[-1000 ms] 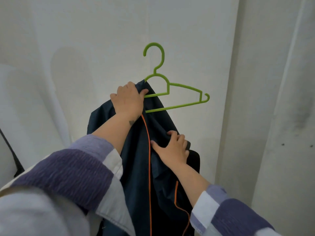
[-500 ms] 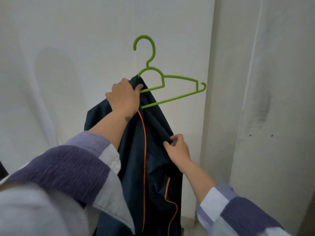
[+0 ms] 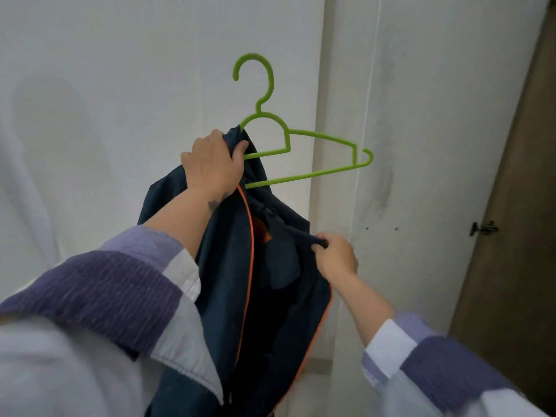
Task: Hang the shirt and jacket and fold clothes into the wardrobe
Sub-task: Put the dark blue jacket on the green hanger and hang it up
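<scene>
a: left hand (image 3: 212, 165)?
b: raised, fingers clamped round the top of the dark navy jacket (image 3: 240, 266) and the left end of the green hanger (image 3: 288, 139) together. hanger's tilted, hook up, right arm bare and sticking out toward the white wall (image 3: 120, 70).

a: right hand (image 3: 337, 255)?
b: lower, to the right. fingers pinched tight on a fold of the jacket's edge, pulling it sideways.

a: where's the jacket overall?
b: hanging down from the left hand between both forearms, orange piping (image 3: 249, 236) running down the front, bottom goes out of view. only one side's up at the hanger.

a: anything else?
b: striped purple and white sleeves (image 3: 126, 290), brown door (image 3: 517, 236) at right with a small metal latch (image 3: 483, 228).
</scene>
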Motion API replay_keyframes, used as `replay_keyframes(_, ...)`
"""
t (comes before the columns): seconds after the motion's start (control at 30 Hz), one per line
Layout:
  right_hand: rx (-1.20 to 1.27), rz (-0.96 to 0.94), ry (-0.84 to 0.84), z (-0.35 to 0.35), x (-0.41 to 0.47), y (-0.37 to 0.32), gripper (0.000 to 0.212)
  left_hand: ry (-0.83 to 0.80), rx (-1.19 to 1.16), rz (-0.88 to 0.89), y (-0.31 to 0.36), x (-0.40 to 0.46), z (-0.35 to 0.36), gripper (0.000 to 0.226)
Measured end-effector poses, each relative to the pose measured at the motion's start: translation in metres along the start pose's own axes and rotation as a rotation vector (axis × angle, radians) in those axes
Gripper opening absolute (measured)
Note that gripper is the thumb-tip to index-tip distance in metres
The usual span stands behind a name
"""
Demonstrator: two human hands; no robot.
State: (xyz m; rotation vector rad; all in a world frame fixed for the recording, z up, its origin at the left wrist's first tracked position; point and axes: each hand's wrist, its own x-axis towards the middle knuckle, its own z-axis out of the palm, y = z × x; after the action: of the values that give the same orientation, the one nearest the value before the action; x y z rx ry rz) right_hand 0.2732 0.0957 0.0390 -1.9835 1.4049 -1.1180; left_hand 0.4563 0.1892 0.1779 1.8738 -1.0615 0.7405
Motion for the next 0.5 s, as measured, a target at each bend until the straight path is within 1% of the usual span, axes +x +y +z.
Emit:
replay_keyframes(0.07, -0.055, -0.004, 0.054, -0.028, -0.001, 0.008, 0.022, -0.012, -0.014, 0.01, 0.008, -0.016, -0.004, 0.046)
replay_keyframes(0.17, -0.038, 0.01, 0.12, -0.057, -0.01, 0.017, 0.022, -0.027, -0.065, 0.018, 0.026, -0.037, -0.01, 0.046)
replay_keyframes(0.27, 0.056, 0.042, 0.182, -0.074, -0.015, 0.023, 0.022, -0.019, -0.119, 0.029, 0.05, -0.047, -0.021, 0.046)
replay_keyframes(0.33, 0.129, 0.011, 0.23, -0.086, -0.014, 0.024, 0.021, -0.006, -0.146, 0.045, 0.064, -0.047, -0.031, 0.046)
replay_keyframes(0.4, 0.151, -0.058, 0.248, -0.1, -0.017, 0.025, 0.021, 0.017, -0.184, 0.04, 0.076, -0.044, -0.04, 0.045)
replay_keyframes(0.43, 0.138, -0.078, 0.226, -0.105, -0.023, 0.028, 0.027, 0.032, -0.208, 0.029, 0.081, -0.042, -0.044, 0.045)
replay_keyframes(0.47, 0.099, -0.053, 0.187, -0.107, -0.029, 0.035, 0.042, 0.042, -0.23, 0.018, 0.086, -0.041, -0.048, 0.045)
replay_keyframes(0.5, 0.05, 0.027, 0.121, -0.105, -0.036, 0.045, 0.059, 0.045, -0.246, 0.011, 0.091, -0.04, -0.05, 0.045)
